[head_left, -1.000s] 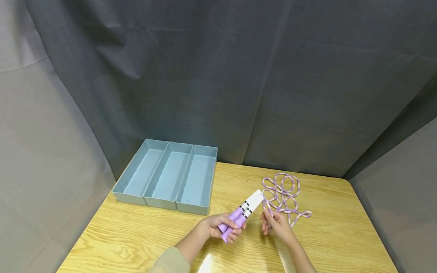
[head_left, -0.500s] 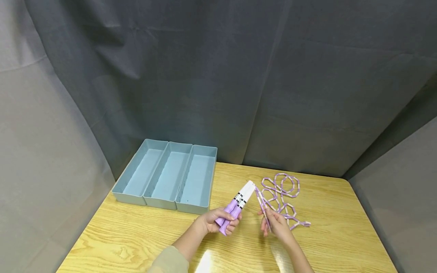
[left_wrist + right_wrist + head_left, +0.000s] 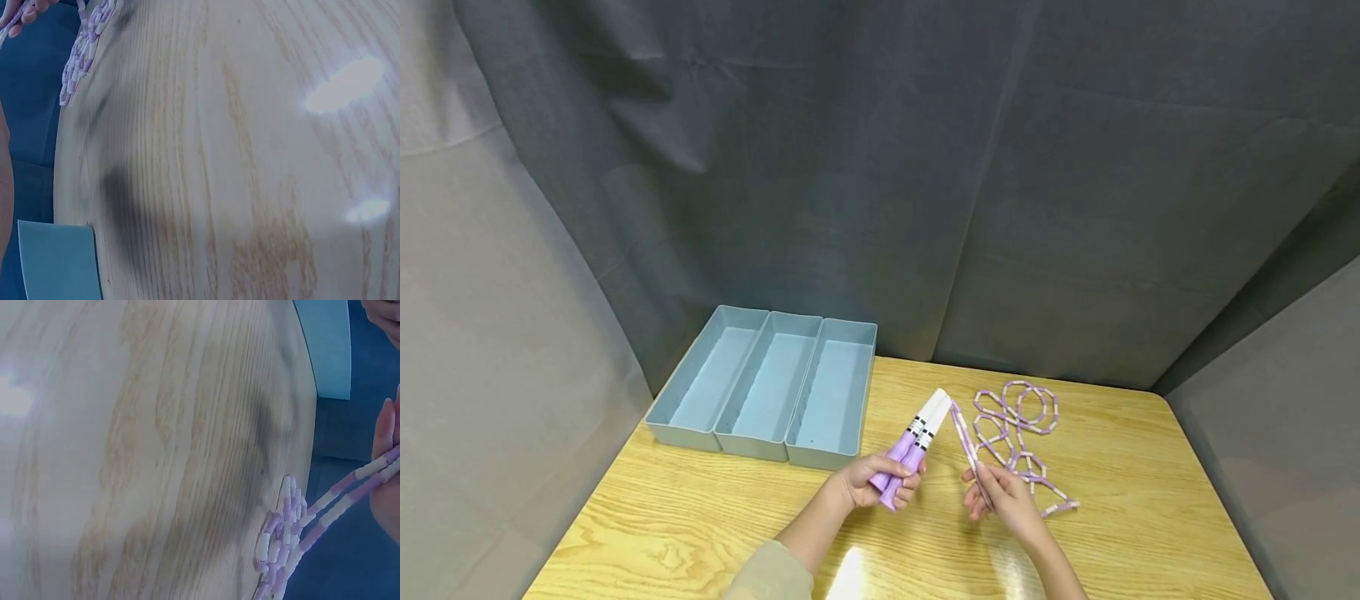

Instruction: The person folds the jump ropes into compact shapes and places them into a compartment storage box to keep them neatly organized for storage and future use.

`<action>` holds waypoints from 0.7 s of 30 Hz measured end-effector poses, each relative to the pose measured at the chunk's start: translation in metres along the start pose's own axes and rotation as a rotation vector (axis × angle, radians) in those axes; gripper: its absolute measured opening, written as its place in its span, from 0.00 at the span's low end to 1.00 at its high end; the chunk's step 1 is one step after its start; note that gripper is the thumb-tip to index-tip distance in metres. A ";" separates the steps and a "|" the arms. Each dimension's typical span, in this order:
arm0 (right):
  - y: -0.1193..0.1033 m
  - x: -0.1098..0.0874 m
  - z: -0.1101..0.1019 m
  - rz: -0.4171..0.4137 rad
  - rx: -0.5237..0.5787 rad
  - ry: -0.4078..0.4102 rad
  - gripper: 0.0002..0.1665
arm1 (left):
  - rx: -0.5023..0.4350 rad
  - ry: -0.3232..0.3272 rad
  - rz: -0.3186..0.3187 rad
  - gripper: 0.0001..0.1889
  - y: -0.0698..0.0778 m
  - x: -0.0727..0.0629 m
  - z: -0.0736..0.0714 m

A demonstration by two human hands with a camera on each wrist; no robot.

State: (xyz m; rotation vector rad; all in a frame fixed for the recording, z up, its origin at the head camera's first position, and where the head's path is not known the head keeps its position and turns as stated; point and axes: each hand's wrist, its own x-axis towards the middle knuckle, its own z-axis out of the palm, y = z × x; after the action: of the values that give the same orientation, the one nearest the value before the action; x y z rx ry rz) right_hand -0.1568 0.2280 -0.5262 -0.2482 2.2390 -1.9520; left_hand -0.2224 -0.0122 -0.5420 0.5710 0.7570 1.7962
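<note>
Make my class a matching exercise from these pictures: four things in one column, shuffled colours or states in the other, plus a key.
Column one
1. left hand
2. right hand
3. trays
4. back curtain

Column two
A. dark grey, behind the table
B. holding strands of beaded rope
C. gripping two purple-and-white handles
D. blue-grey, three side by side

Pairs: 1-C, 2-B, 3-D, 4-A

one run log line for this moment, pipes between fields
left hand: grips both handles | right hand: holds rope strands | remaining rope: loosely looped on table | bins: three, side by side
</note>
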 end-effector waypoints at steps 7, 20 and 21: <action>0.000 -0.005 0.002 -0.061 -0.007 -0.041 0.23 | 0.005 0.030 0.084 0.14 0.004 -0.003 -0.003; -0.013 -0.011 0.009 -0.041 -0.101 -0.005 0.21 | -0.004 0.107 0.110 0.12 0.005 -0.002 -0.007; -0.015 -0.011 0.010 -0.041 -0.110 -0.008 0.21 | -0.010 0.117 0.105 0.12 0.005 -0.002 -0.008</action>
State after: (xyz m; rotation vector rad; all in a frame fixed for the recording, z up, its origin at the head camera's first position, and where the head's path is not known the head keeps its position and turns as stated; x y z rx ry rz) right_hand -0.1436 0.2188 -0.5130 -0.3172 2.3576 -1.8466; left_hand -0.2302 -0.0167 -0.5440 0.5108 0.8090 1.9431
